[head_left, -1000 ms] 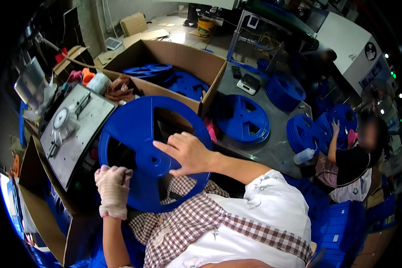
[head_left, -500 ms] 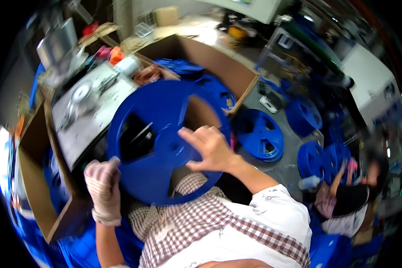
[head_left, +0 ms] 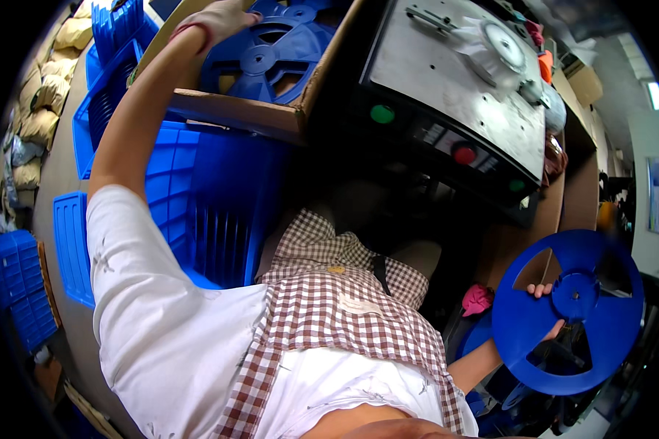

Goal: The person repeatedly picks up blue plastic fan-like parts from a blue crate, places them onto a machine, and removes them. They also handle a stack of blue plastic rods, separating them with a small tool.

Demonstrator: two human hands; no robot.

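Note:
My right hand (head_left: 545,314) is out at the right and grips a blue plastic reel (head_left: 516,344) by its hub area; the fingers show through the reel's openings. The reel has a round hub and three wide cut-outs. My left hand (head_left: 223,22), in a pale knit glove, reaches to the top of the view over a cardboard box (head_left: 234,108). Its curled fingers are at the edge of one of several blue reels (head_left: 260,62) lying in that box; the fingertips are partly hidden.
A machine with a metal top (head_left: 436,69) and a black front with coloured buttons stands ahead. Its white round spindle (head_left: 494,47) rises from the top. Blue plastic crates (head_left: 172,190) stand at the left. A pink cloth (head_left: 477,299) is near the held reel.
The view has swung to the left. My right hand has carried the reel from in front of me to the far right. My left hand has left its rim and reached to the box.

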